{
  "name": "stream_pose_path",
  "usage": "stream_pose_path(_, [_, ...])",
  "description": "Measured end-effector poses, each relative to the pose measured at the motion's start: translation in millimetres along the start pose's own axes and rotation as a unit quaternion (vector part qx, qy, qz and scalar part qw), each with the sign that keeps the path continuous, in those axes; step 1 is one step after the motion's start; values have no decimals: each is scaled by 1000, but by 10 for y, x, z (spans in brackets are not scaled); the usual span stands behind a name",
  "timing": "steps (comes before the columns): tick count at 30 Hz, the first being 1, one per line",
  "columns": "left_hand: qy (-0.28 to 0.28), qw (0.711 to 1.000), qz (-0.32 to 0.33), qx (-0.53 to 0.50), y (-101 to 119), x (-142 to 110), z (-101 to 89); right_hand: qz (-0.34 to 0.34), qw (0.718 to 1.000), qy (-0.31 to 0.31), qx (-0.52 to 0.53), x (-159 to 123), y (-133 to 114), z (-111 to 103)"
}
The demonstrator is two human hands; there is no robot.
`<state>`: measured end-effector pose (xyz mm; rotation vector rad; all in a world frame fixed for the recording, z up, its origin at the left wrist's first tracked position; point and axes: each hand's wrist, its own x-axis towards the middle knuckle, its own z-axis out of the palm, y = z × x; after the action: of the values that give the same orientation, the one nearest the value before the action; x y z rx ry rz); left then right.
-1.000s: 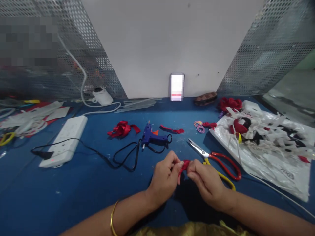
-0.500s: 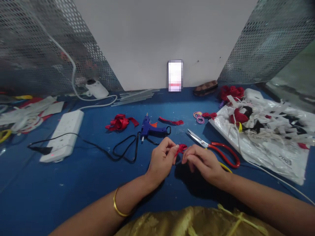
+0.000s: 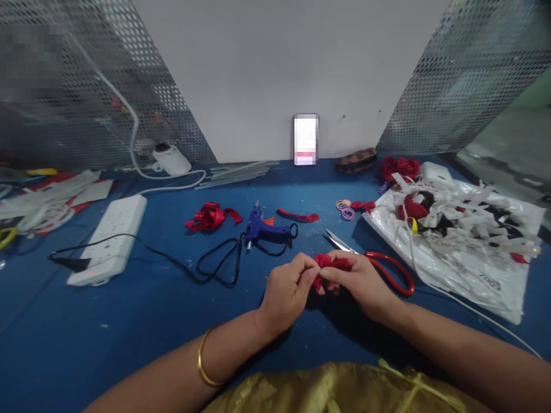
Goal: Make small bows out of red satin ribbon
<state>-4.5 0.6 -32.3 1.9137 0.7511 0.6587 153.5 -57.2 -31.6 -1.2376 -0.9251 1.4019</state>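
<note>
A bunched red ribbon (image 3: 322, 261) is pinched between my two hands above the blue table. My left hand (image 3: 290, 291) grips its left side with thumb and forefinger. From the right, my right hand (image 3: 360, 282) holds the same ribbon, its fingertips touching those of my left. Part of the ribbon is hidden behind the fingers. Just beyond my right hand lie scissors (image 3: 390, 274) with red handles. A blue glue gun (image 3: 269, 230) rests ahead of my left hand, and a short red ribbon strip (image 3: 298, 215) lies behind it.
A red ribbon coil (image 3: 209, 217) and a white power strip (image 3: 112, 238) with a black cord are at left. Glue sticks (image 3: 239, 174) and a phone (image 3: 306, 139) stand at the back. Elastic bands (image 3: 345, 210) and a white plastic bag (image 3: 486, 287) bearing scraps lie right.
My right hand has closed in on the red ribbon and now pinches it together with my left. More of the ribbon shows between the hands. The view has shifted slightly.
</note>
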Motion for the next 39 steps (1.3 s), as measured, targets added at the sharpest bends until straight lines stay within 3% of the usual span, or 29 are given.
stream_pose_path(4, [-6, 1000, -28, -1, -20, -12, 0, -17, 999, 34, -35, 9, 12, -3])
stream_pose_path(8, [3, 999, -40, -12, -33, -38, -8, -93, 989, 40, -109, 4, 35, -11])
stream_pose_path(14, [-22, 1000, 0, 2, -32, -47, -45, -135, 963, 43, -229, 4, 46, -54])
stream_pose_path(17, [-63, 997, 41, 10, -47, -44, -50, -163, 943, 31, -288, 13, 59, -78])
stream_pose_path(20, [-99, 991, 84, 42, -70, -42, -40, -218, 912, 9, -346, 19, 82, -110])
stream_pose_path(24, [-106, 983, 110, 100, -82, -43, -23, -261, 855, -11, -448, 19, 104, -160])
stream_pose_path(30, [-96, 986, 88, 101, -46, -48, -23, -323, 748, -11, -579, -4, 98, -206])
stream_pose_path(32, [-98, 987, 90, 85, -35, -53, -27, -326, 767, -14, -553, 3, 84, -197])
stream_pose_path(36, [-121, 976, 142, 115, -64, -62, -29, -262, 881, -38, -391, 38, 35, -162])
stream_pose_path(39, [-110, 967, 171, 154, -122, -55, -21, -219, 899, -73, -372, 50, -8, -165])
